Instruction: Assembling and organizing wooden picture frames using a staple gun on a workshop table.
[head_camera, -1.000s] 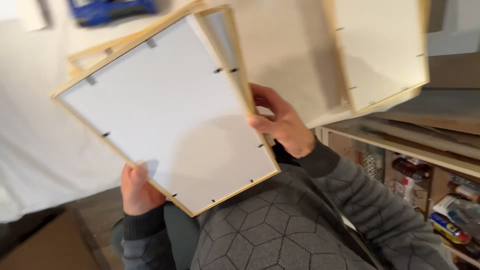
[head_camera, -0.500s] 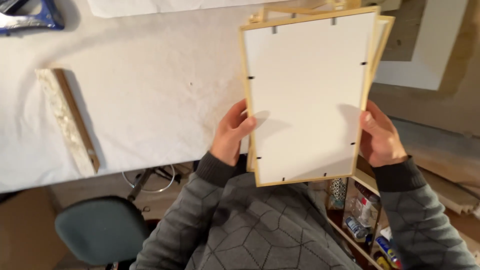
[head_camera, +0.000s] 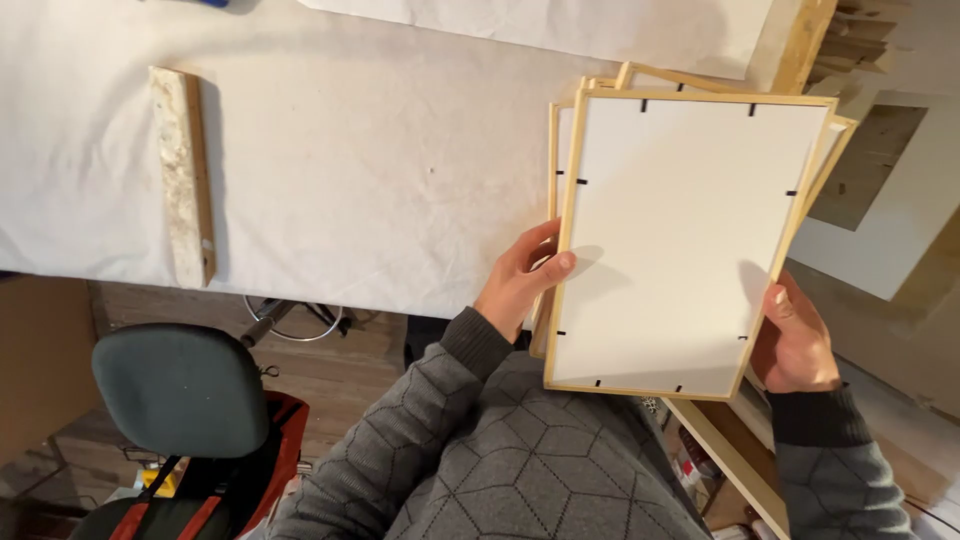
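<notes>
From the head view, the left hand and right hand each clasp an edge of a stack of wooden frames, backs up, held over the near edge of the bench. The frames are in hand and squared up, not yet set down. A wood strip lies apart on the cloth; a chair stands below.

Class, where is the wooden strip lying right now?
In the head view, the wooden strip lies on the white table at upper left, above the chair.
</notes>
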